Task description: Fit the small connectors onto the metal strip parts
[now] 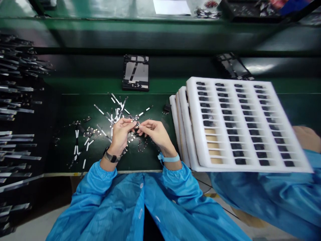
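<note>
Above the green table, my left hand (123, 130) pinches a small dark electronic part (136, 125) between thumb and fingers. My right hand (153, 130) meets it from the other side, its fingertips closed at the same part. The part's exact kind is too small to make out. Beyond and beneath my hands lies a loose heap of flat flex cables (116, 112) with white strips. More small parts (90, 132) are scattered left of my left hand. A few tiny pieces (141, 145) lie below my fingers.
White foam trays (227, 125) are stacked at the right, the top one holding rows of black parts. A black case (135, 73) stands at the back. Many strips (17, 145) crowd a dark holder at the left. A co-worker's blue sleeve (283, 194) is at the right.
</note>
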`<state>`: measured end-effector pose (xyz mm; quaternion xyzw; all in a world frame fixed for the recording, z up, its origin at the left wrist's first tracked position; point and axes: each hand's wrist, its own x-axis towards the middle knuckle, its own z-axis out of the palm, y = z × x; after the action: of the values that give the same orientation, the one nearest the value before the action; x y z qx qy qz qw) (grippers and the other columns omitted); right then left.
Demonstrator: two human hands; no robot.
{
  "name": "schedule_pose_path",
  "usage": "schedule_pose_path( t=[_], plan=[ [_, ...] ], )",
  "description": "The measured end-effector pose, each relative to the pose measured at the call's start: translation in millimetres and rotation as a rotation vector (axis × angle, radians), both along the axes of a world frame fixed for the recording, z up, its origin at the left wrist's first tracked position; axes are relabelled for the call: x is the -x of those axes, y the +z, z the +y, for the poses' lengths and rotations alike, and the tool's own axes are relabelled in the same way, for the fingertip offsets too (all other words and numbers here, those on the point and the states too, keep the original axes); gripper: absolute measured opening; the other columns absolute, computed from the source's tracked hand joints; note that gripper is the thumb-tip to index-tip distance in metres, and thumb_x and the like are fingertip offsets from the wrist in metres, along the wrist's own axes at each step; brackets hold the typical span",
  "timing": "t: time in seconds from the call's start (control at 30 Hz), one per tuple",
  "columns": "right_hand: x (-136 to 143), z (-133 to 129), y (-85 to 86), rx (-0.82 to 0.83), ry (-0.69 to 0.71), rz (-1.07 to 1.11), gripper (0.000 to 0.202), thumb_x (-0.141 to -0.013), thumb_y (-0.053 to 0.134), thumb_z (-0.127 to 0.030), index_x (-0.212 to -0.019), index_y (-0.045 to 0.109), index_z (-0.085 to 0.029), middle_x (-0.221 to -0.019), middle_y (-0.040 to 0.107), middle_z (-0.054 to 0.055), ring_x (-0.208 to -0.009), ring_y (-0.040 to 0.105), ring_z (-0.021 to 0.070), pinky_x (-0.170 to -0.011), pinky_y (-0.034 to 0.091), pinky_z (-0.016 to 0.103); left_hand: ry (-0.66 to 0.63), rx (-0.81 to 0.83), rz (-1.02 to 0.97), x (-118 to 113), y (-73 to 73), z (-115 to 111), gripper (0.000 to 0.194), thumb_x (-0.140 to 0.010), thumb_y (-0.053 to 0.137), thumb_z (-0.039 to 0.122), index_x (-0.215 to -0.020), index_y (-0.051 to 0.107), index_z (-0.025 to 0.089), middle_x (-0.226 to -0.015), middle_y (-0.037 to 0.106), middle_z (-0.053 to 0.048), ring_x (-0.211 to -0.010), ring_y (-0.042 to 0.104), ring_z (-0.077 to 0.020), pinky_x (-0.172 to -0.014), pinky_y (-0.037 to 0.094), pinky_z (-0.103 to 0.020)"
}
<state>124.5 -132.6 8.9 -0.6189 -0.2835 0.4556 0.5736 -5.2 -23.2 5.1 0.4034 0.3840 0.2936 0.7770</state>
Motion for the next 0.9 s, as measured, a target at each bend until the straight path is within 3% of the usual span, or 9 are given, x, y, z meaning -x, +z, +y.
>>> schedule_pose_path(
  t=[0.13, 0.4, 0.6, 0.9],
  plan=[
    [-0.2, -0.5, -0.1, 0.005, -0.002, 0.007, 0.043, -0.081, 0.087, -0.060, -0.086, 0.076, -0.019, -0.080, 0.081, 0.008, -0.070, 0.075, 0.0200, -0.057, 0.050, 0.028, -0.003, 0.025, 0.002, 0.4, -2.3, 0.3, 0.038, -0.061, 0.097, 0.029, -0.082, 0.067, 0.018, -0.068, 0.072, -0.001, -0.058, 0.064, -0.0125, -0.062, 0.049, -0.026],
    [-2.2, -0.1, -2.7, 0.026, -0.001, 0.022, 0.045, -0.078, 0.088, -0.061, -0.084, 0.074, -0.018, -0.077, 0.080, 0.008, -0.066, 0.073, 0.0190, -0.055, 0.048, 0.027, 0.067, -0.190, 0.080, 0.0, -2.8, -4.1, 0.035, -0.064, 0.097, 0.030, -0.080, 0.069, 0.017, -0.074, 0.073, -0.002, -0.062, 0.065, -0.0124, -0.063, 0.050, -0.026],
    [-2.9, 0.6, -1.9, 0.001, 0.006, 0.030, 0.050, -0.075, 0.090, -0.065, -0.087, 0.075, -0.019, -0.079, 0.080, 0.008, -0.069, 0.074, 0.0204, -0.055, 0.050, 0.028, -0.011, -0.071, 0.024, 1.2, -2.2, -1.6, 0.037, -0.064, 0.097, 0.031, -0.081, 0.067, 0.018, -0.070, 0.074, -0.003, -0.058, 0.064, -0.0124, -0.060, 0.049, -0.025],
    [0.0, 1.5, -4.3, -0.038, -0.035, 0.047, 0.049, -0.074, 0.091, -0.065, -0.087, 0.074, -0.020, -0.078, 0.080, 0.007, -0.070, 0.075, 0.0206, -0.057, 0.052, 0.029, 0.025, -0.052, -0.003, -1.2, -4.5, -5.7, 0.041, -0.063, 0.098, 0.032, -0.083, 0.065, 0.019, -0.069, 0.071, 0.000, -0.058, 0.064, -0.0121, -0.062, 0.050, -0.026]
  ],
)
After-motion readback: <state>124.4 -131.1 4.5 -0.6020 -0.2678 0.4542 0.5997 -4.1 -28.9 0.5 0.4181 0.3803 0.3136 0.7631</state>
